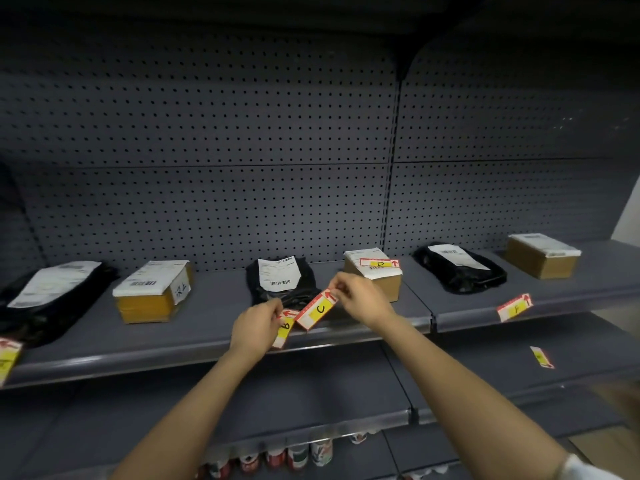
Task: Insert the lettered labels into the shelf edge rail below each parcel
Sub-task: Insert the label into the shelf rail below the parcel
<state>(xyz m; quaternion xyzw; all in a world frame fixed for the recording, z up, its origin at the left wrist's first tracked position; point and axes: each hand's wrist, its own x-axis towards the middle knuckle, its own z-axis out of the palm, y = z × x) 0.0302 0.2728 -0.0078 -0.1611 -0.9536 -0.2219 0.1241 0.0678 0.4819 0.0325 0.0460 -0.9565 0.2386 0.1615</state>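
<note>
Item: label C (317, 310), red-bordered with a yellow centre, pinched at its upper end by my right hand (358, 299) and tilted above the shelf edge rail (363, 332), in front of the black parcel (282, 282). My left hand (258, 327) is closed on label B (284, 332) (hanging just beside C). Label D (379, 263) lies on the brown box (375, 277); label F (514, 308) leans at the rail, right section.
</note>
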